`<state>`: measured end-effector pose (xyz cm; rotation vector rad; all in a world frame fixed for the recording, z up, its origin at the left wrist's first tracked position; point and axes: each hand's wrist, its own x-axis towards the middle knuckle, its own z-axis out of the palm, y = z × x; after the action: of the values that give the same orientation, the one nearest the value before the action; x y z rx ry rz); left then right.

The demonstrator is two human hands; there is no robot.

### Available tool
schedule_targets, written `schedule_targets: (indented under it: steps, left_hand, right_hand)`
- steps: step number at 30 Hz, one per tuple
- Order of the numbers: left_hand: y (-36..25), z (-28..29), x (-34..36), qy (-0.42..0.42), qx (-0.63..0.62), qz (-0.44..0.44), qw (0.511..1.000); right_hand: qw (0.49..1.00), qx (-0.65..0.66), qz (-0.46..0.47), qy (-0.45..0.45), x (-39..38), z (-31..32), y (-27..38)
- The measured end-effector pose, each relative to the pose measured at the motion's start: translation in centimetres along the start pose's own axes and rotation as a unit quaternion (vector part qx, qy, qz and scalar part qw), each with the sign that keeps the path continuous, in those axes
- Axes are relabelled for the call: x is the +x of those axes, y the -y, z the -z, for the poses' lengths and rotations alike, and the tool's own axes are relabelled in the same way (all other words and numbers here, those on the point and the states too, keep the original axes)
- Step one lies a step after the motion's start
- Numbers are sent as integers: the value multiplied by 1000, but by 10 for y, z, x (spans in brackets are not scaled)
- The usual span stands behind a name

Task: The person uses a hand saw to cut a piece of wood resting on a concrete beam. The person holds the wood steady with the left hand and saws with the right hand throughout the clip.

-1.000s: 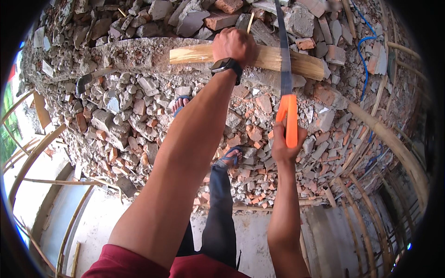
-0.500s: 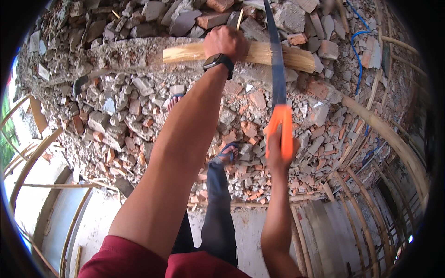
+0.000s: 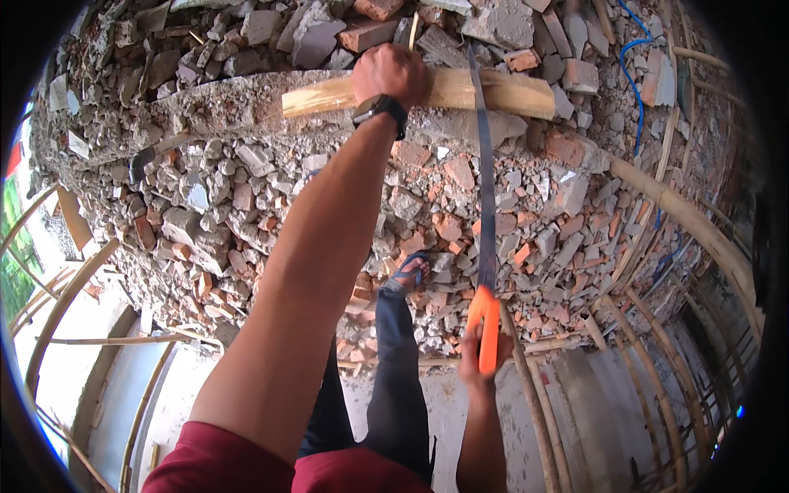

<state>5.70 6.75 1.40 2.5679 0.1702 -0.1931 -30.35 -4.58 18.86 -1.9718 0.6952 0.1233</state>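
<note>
A pale piece of wood [image 3: 514,92] lies crosswise on a ledge of broken concrete at the far side. Pressing down on it left of its middle, my left hand [image 3: 392,76] is closed around the wood, a dark watch on its wrist. My right hand [image 3: 477,361] grips the orange handle of a handsaw [image 3: 486,197], drawn back close to my body. The long blade points away from me, and its tip end rests across the wood, right of my left hand. Some of the right fingers are hidden by the handle.
Broken bricks and concrete rubble [image 3: 238,189] cover the ground around the ledge. A blue cable [image 3: 639,90] winds along the right. Bamboo poles [image 3: 690,218] run at right and lower left. My sandaled foot [image 3: 411,269] stands on the rubble.
My right hand has pulled the saw back toward my body, so the blade now crosses the wood near its tip. My left hand stays on the wood.
</note>
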Motion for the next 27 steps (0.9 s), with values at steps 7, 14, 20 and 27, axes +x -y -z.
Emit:
schedule_targets:
  steps: [7,14,20,27]
  left_hand:
    - [-15,5,-8,6,-15,11,1000]
    - [-6,7,-13,-15,-19,4,1000]
    - [-4,-4,-9,-12,-24,-10,1000]
    - [-10,5,-5,-20,-16,14,1000]
  right_hand:
    - [1000,17,4,17,111,-42,-11]
    - [997,67,-39,2,-5,15,-26]
    - [992,125,-34,-8,137,-41,22]
    - [998,-9,63,20,24,19,-37]
